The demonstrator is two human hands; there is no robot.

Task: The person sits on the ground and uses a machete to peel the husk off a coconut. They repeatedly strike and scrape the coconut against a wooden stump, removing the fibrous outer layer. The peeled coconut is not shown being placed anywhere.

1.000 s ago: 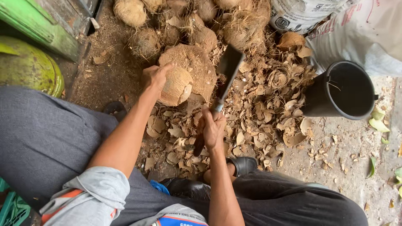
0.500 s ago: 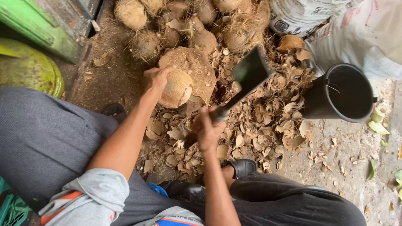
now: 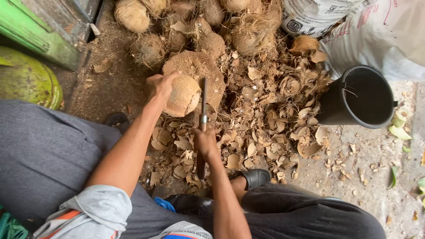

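My left hand (image 3: 159, 86) grips a pale brown coconut (image 3: 181, 95) and steadies it on a round wooden chopping block (image 3: 208, 71). My right hand (image 3: 206, 142) is closed around the handle of a cleaver (image 3: 203, 104). Its blade stands edge-on, right beside the coconut's right side, over the block. Broken shell pieces (image 3: 265, 128) lie heaped around and in front of the block.
Several husked coconuts (image 3: 150, 48) are piled behind the block. A black bucket (image 3: 361, 97) stands at the right, with white sacks (image 3: 380, 31) behind it. A green gas cylinder (image 3: 24, 82) sits at the left. My sandalled foot (image 3: 254, 177) rests among the shells.
The cleaver was raised and tilted to the right half a second ago; it has now swung down to the coconut's right side. My left hand kept the coconut in place.
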